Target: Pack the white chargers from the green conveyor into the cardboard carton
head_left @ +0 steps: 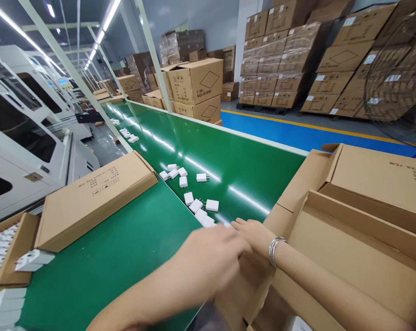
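My left hand (213, 259) reaches in from the lower left, back of the hand up and blurred; its fingers bend down out of sight, so what they hold is hidden. Just beyond it is my right hand (254, 234), a silver bracelet at the wrist, fingers stretched out over the belt's near edge. The left hand partly covers the right one. Close to both hands lie white plug adapters (208, 221) with metal prongs. More of these, such as a loose adapter (212, 205), are scattered on the green conveyor belt (249, 161).
A closed carton (97, 197) rests on the green side table (100, 276). At far left, a box (13, 257) holds rows of white adapters. Open cardboard boxes (359, 248) stand at right. Stacked cartons (197, 82), a fan (397, 78) and machines (21, 119) surround the belt.
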`<state>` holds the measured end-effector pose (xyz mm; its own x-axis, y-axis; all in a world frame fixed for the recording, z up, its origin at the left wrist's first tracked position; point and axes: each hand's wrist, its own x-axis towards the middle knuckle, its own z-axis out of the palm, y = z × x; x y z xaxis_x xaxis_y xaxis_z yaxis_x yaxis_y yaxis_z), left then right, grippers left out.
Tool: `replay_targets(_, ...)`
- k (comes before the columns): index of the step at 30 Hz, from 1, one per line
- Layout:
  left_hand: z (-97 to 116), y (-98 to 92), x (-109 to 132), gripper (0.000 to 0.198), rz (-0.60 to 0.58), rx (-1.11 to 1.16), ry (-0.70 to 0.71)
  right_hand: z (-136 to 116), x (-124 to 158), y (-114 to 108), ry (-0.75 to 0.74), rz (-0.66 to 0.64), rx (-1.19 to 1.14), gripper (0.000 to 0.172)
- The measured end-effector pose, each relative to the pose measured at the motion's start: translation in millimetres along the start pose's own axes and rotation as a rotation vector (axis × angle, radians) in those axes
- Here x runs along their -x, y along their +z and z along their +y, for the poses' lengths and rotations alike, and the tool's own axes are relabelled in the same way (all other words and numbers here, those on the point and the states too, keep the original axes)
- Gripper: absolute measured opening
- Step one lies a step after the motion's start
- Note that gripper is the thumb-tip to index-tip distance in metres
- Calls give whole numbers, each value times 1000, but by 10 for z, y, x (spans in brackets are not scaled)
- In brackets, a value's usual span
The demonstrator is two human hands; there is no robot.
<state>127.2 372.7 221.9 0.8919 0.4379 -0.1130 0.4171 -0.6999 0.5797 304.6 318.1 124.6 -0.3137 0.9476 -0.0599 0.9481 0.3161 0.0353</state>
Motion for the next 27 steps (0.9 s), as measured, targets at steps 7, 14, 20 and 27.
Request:
replay_targets(7,-311,80,-673,40,-313,-491,-390,51,57,-120,-31,-8,61,25)
replay_targets(14,-332,429,-826,61,-371,-576,-487,-132,-77,-48,-58,-44,5,17)
replay_targets(20,-234,502,-800,28,-272,-623,-548,-15,-66,-5,1,-22,-136,10)
replay_targets(27,-31,494,-635,39,-217,-586,-426,531,332,-246,286,228,-518,17)
